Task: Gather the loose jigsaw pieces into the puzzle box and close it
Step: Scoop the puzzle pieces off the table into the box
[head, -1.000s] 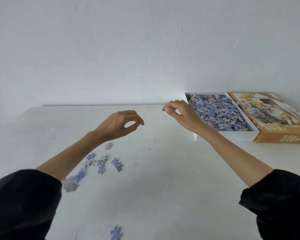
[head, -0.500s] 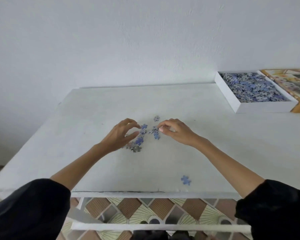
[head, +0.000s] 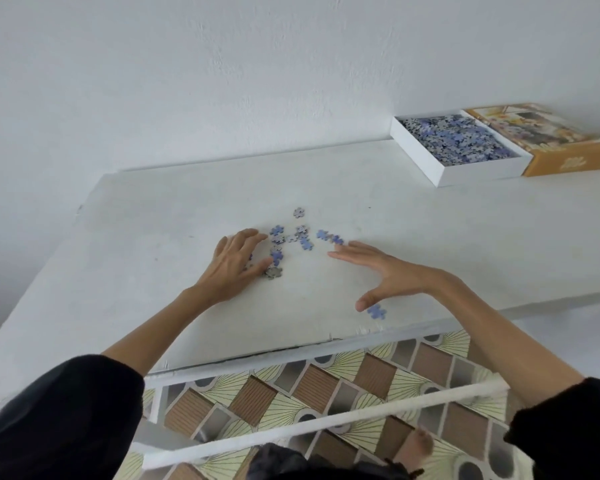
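Observation:
Several loose blue and grey jigsaw pieces (head: 291, 240) lie scattered on the white table (head: 153, 216). My left hand (head: 234, 263) lies flat at their left side, fingers touching the nearest pieces. My right hand (head: 378, 271) is spread open over the table just right of the pieces, its thumb beside a lone blue piece (head: 376, 311) near the front edge. The open white puzzle box (head: 440, 171), full of pieces, stands at the far right against the wall. Its orange lid (head: 565, 157) lies beside it.
The table's front edge (head: 291, 351) runs just below my hands. Under it are white table rails (head: 326, 424) and a patterned tiled floor (head: 326, 379). A white wall closes off the back of the table.
The view has tilted further down. My right hand has let go its pinch and spread flat, sliding right and toward me. My left hand has flattened against the pieces.

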A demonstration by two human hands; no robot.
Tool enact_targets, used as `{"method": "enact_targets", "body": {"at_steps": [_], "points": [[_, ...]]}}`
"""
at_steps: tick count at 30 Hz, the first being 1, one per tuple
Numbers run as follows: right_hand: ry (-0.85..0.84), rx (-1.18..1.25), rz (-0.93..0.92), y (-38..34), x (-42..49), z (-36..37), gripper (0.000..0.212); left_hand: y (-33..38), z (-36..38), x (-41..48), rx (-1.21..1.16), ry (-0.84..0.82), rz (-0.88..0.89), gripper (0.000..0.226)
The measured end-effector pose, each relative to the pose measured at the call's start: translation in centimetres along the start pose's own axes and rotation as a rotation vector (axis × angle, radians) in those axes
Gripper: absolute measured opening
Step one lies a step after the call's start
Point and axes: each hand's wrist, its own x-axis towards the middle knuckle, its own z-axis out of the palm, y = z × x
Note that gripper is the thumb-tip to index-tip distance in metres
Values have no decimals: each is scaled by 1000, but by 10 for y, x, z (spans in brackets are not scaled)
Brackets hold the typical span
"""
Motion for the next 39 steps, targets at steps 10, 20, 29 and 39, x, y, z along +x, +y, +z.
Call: {"method": "enact_targets", "body": {"at_steps": [10, 20, 29, 39], "points": [[225, -424, 57, -8, 2, 36, 79, 6, -5, -8, -69, 60, -69, 94], [300, -363, 155, -16, 78, 23, 73, 10, 2, 1, 55, -116, -106, 117], [703, 38, 9, -6, 115, 3, 54, 13, -3, 22, -251, 11, -169, 58], [499, -304, -113, 22, 131, -26, 35, -18, -25, 25, -510, 41, -263, 24]]}}
